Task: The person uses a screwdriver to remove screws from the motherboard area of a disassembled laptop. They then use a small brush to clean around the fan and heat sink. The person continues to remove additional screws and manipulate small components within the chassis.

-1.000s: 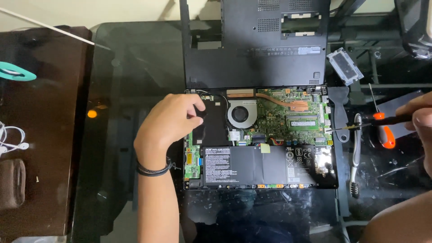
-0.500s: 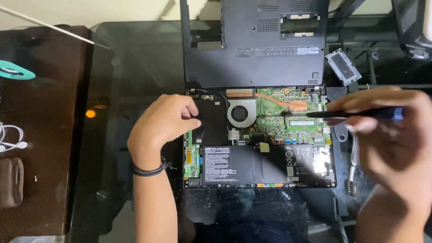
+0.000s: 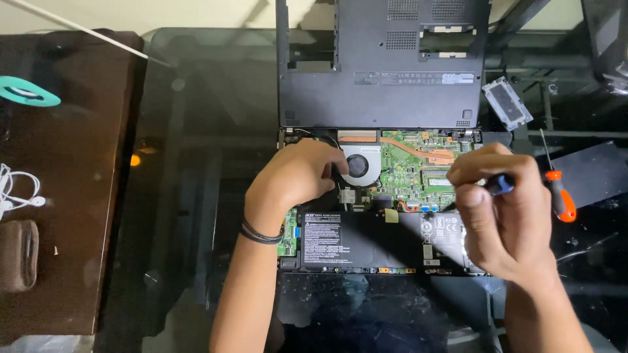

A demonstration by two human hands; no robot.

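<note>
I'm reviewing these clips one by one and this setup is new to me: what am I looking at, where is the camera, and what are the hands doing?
There is no machine here, only a person's two bare hands, filmed from a camera worn on the head and looking down. On a dark glass table lies an opened laptop with its circuit board, round fan and black battery exposed. Its removed bottom cover lies just behind. The left hand rests on the laptop beside the fan. The right hand grips a small blue-handled tool over the board. An orange-handled screwdriver lies to the right, untouched.
</note>
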